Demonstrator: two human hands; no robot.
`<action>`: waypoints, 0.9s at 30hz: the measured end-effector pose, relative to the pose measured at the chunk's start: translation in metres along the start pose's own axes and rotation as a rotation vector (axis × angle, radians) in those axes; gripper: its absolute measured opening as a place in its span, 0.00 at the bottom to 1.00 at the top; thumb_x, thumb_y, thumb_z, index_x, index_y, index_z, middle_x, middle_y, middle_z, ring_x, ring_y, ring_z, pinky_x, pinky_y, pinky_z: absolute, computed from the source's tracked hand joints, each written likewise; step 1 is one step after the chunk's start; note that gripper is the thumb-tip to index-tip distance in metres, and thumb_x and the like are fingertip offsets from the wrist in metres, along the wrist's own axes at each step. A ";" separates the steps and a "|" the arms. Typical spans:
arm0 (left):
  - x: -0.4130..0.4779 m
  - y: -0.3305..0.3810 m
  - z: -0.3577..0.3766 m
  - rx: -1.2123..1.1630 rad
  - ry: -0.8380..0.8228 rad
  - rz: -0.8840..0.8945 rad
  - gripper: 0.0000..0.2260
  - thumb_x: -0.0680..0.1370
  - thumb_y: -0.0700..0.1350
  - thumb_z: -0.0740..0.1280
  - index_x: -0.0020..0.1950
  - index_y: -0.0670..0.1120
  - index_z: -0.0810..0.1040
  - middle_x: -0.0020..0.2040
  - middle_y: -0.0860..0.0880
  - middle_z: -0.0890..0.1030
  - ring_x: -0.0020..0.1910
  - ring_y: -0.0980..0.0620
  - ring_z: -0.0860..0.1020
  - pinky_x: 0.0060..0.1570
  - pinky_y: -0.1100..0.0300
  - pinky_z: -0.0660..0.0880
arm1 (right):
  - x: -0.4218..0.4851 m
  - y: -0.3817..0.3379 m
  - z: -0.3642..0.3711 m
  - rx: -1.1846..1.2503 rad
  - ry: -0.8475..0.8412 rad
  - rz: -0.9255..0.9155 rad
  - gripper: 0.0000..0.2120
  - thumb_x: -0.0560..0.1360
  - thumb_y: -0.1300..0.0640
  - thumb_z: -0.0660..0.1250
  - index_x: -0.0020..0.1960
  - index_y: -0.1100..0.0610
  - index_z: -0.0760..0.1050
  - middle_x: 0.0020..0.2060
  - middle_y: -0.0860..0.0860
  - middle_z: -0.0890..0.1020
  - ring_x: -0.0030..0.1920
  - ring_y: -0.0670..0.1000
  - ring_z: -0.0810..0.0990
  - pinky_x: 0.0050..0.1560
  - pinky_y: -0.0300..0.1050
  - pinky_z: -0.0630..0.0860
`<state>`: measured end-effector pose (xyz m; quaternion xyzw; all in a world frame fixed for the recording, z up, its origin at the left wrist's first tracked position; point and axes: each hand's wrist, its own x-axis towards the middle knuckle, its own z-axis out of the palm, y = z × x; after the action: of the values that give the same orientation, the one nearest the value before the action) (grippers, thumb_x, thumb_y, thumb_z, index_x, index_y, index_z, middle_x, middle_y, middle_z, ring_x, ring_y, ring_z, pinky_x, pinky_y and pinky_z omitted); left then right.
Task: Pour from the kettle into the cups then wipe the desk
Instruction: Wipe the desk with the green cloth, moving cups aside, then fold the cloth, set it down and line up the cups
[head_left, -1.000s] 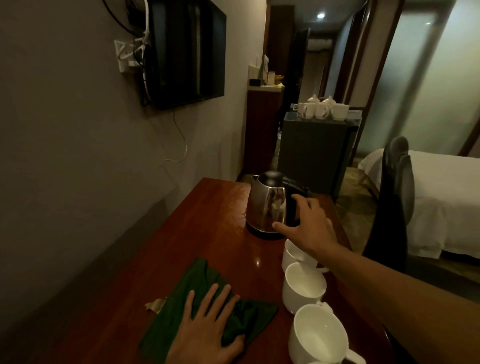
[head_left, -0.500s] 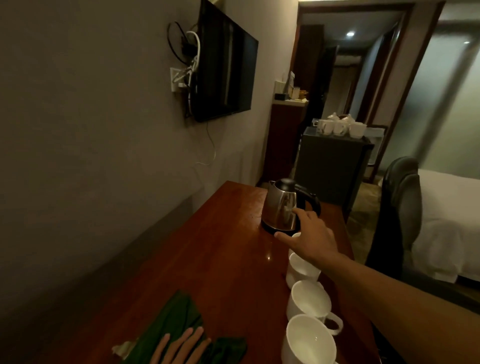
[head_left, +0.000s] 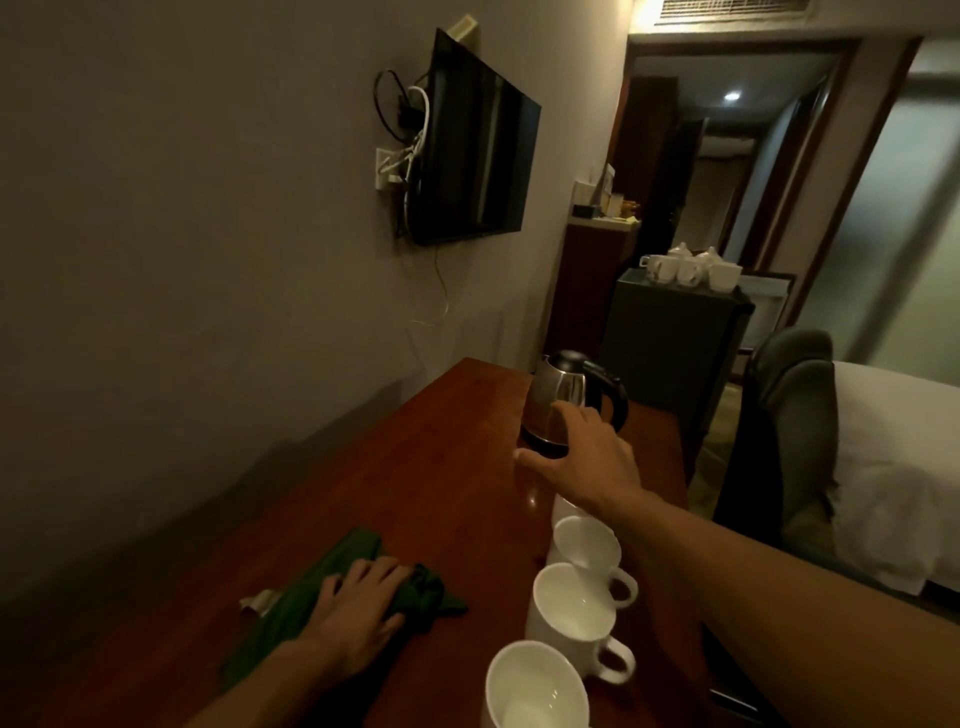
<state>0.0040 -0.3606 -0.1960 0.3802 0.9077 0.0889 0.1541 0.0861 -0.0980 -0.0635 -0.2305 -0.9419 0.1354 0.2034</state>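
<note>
You have a long reddish-brown polished wooden surface (head_left: 415, 467) running away from you. At its far end a stainless-steel kettle with a black handle (head_left: 558, 400) stands upright on a round black base. Along the right edge sits a row of white ceramic cups, all upright: the nearest cup (head_left: 535, 691), a second cup (head_left: 569, 608) just behind it, a third cup (head_left: 587, 543) beyond that, and the rim of a fourth cup (head_left: 563, 506), mostly hidden. On the near left lies a crumpled dark green cloth (head_left: 358, 551), with a small pale scrap (head_left: 258, 604) touching its left edge.
</note>
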 end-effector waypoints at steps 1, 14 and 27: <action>0.001 0.002 0.002 0.017 0.000 -0.013 0.24 0.85 0.54 0.56 0.81 0.57 0.54 0.81 0.54 0.54 0.79 0.49 0.52 0.75 0.46 0.50 | -0.004 0.004 0.001 0.006 -0.004 0.006 0.41 0.68 0.26 0.66 0.74 0.45 0.62 0.70 0.50 0.71 0.68 0.54 0.72 0.67 0.58 0.71; -0.003 0.022 -0.027 -0.361 0.292 -0.026 0.17 0.85 0.45 0.58 0.72 0.59 0.64 0.67 0.51 0.74 0.58 0.51 0.76 0.57 0.48 0.76 | -0.021 0.006 -0.007 0.008 -0.025 -0.013 0.42 0.69 0.27 0.66 0.76 0.46 0.61 0.73 0.50 0.69 0.71 0.55 0.69 0.70 0.60 0.66; -0.052 0.117 -0.147 -0.417 0.633 -0.012 0.19 0.85 0.40 0.59 0.74 0.55 0.65 0.71 0.50 0.71 0.65 0.48 0.74 0.61 0.49 0.75 | -0.050 -0.028 -0.092 0.017 -0.086 -0.134 0.40 0.70 0.27 0.63 0.76 0.45 0.61 0.73 0.50 0.68 0.71 0.55 0.69 0.70 0.59 0.66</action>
<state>0.0644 -0.3231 -0.0146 0.2890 0.8750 0.3838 -0.0595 0.1575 -0.1315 0.0112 -0.1591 -0.9619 0.1395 0.1734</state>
